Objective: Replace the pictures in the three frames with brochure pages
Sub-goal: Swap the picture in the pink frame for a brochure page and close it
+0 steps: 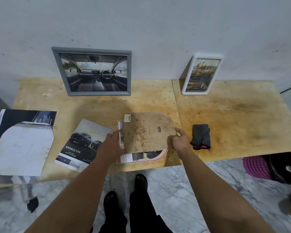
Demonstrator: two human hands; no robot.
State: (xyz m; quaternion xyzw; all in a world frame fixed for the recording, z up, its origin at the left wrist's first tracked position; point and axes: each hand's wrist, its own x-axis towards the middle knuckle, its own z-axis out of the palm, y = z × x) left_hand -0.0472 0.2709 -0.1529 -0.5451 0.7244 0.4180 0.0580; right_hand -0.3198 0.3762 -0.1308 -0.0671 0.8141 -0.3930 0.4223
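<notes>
A pink frame point(165, 153) lies face down near the front edge of the plywood table point(225, 115), with a brochure page point(134, 157) showing along its left and front sides. A stained brown backing board point(146, 130) sits skewed on top. My right hand point(179, 140) pinches the board's right edge. My left hand point(113, 140) rests at the board's left edge, its fingertips hidden. A grey frame point(92, 71) with a car interior picture and a white frame point(202, 74) with a yellow picture lean on the wall.
A loose "Double Cab" brochure page point(84, 142) lies left of the pink frame, and a large open brochure point(20, 142) covers the table's left end. A folded dark cloth point(201, 137) sits to the right. A purple basket point(257, 167) stands on the marble floor.
</notes>
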